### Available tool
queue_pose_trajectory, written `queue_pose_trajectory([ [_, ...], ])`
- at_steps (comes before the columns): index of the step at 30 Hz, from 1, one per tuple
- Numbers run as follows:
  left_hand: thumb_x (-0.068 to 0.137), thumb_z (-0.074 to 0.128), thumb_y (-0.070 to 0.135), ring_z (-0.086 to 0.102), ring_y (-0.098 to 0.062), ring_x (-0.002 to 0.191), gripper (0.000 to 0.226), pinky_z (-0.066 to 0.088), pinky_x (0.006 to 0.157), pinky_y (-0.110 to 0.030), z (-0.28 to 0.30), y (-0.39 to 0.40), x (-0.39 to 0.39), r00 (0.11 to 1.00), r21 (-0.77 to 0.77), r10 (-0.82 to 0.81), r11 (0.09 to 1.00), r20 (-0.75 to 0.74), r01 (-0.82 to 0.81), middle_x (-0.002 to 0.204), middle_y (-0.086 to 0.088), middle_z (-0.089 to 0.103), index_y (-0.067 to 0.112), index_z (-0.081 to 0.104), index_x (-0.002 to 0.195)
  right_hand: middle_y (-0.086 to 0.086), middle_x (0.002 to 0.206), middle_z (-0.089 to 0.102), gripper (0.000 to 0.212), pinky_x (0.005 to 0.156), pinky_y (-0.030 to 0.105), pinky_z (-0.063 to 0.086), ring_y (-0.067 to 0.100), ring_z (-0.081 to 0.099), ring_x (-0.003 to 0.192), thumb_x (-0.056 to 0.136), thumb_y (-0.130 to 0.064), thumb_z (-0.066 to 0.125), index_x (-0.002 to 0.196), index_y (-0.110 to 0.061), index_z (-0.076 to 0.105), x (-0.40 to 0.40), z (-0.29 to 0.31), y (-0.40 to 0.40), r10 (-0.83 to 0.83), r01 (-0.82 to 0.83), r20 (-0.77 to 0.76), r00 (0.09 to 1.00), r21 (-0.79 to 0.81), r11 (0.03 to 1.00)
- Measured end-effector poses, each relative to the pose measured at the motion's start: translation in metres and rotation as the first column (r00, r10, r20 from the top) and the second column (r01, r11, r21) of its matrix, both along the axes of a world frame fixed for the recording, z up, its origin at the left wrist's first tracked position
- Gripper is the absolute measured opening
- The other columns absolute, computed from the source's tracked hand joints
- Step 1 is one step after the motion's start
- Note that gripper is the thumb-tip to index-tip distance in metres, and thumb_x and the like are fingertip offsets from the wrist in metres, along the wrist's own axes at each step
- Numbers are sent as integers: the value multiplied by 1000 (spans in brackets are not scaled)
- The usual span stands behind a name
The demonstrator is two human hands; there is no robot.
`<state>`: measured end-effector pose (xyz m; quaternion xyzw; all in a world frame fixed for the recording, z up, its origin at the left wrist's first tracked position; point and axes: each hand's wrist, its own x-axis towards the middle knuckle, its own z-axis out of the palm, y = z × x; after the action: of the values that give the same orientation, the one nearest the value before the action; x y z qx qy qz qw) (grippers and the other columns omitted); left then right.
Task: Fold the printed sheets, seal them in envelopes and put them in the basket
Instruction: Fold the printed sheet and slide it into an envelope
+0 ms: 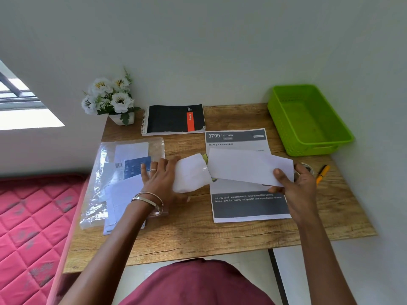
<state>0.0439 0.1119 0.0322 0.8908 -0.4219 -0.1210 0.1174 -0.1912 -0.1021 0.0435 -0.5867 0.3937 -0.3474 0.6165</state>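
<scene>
My right hand [296,183] pinches the right end of a folded white sheet [246,166], held just above the table. My left hand [160,181] grips a white envelope [190,173] whose mouth faces the sheet's left end; the two meet at about the middle. Under them a printed sheet [246,203] headed "3799 KITCHEN" lies flat on the wooden table [193,238]. The green plastic basket [308,122] stands at the back right with nothing in it.
A clear plastic packet with more envelopes [119,183] lies at the left. A black spiral notebook [174,118] and a pot of white flowers [110,97] stand at the back. An orange pen [322,172] and a tape roll [307,167] lie right of my hand.
</scene>
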Motion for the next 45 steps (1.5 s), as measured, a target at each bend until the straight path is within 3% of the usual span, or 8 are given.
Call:
queue_pose_trajectory([
  [12, 57, 72, 62, 25, -30, 130, 111, -4, 111, -59, -5, 2, -11, 990, -43, -119, 992, 70, 122, 134, -5, 32, 25, 14, 143, 11, 102, 69, 29, 38, 24, 46, 26, 62, 73, 83, -11, 69, 110, -5, 63, -2, 9, -2, 100, -101, -17, 995, -21, 995],
  [17, 57, 70, 65, 24, -27, 129, 113, 1, 112, -56, -2, -4, -23, 991, -33, -124, 992, 52, 125, 135, -5, 31, 25, 12, 145, 4, 95, 70, 56, 40, 28, 48, 15, 65, 64, 75, -9, 78, 122, -18, 49, 16, 11, 17, -73, 73, 17, 997, -18, 997],
  [22, 54, 71, 67, 24, -26, 128, 117, 5, 111, -53, 1, -7, -31, 992, -20, -114, 993, 50, 115, 133, -4, 32, 25, 11, 146, 2, 91, 70, 38, 45, 31, 53, 13, 66, 61, 77, -16, 77, 109, -16, 57, 32, 4, 48, -70, 69, -14, 997, -77, 995],
  [27, 54, 70, 68, 25, -26, 127, 118, 8, 111, -51, 1, -8, -36, 991, -15, -119, 993, 55, 120, 132, -3, 32, 26, 10, 146, -6, 92, 68, 14, 64, 28, 52, 5, 62, 82, 86, -31, 66, 99, -29, 66, 44, -11, 65, 65, -85, -105, 992, -194, 977],
  [31, 53, 66, 71, 26, -25, 125, 118, 11, 109, -49, 0, -8, -38, 990, -30, -132, 991, 46, 133, 131, -3, 33, 26, 9, 146, -16, 112, 56, 35, 73, 28, 51, 9, 48, 109, 82, -66, 50, 102, -43, 67, 49, -20, 71, 198, -247, -182, 963, -310, 918],
  [35, 58, 67, 68, 27, -24, 123, 115, 16, 106, -46, 1, -9, -42, 988, -46, -153, 987, 21, 154, 131, -3, 32, 26, 7, 146, -22, 127, 41, 23, 94, 28, 40, 6, 31, 117, 81, -69, 49, 81, -54, 66, 52, -23, 75, 312, -361, -241, 919, -198, 911],
  [40, 60, 66, 68, 25, -24, 121, 116, 18, 104, -45, 2, -10, -44, 985, -26, -172, 985, 34, 173, 132, -3, 29, 26, 2, 147, -12, 141, 30, 64, 102, 21, 24, 4, 20, 125, 66, -87, 40, 100, -39, 64, 53, -16, 73, 445, -514, -369, 816, -110, 851],
  [45, 54, 61, 77, 22, -26, 125, 126, 17, 105, -47, -2, -8, -40, 984, 4, -176, 984, 4, 176, 136, -5, 25, 25, -7, 147, -8, 117, 63, 27, 89, 34, 53, 15, 59, 109, 77, -40, 72, 102, -31, 68, 50, -7, 68, 409, -416, -189, 893, 2, 909],
])
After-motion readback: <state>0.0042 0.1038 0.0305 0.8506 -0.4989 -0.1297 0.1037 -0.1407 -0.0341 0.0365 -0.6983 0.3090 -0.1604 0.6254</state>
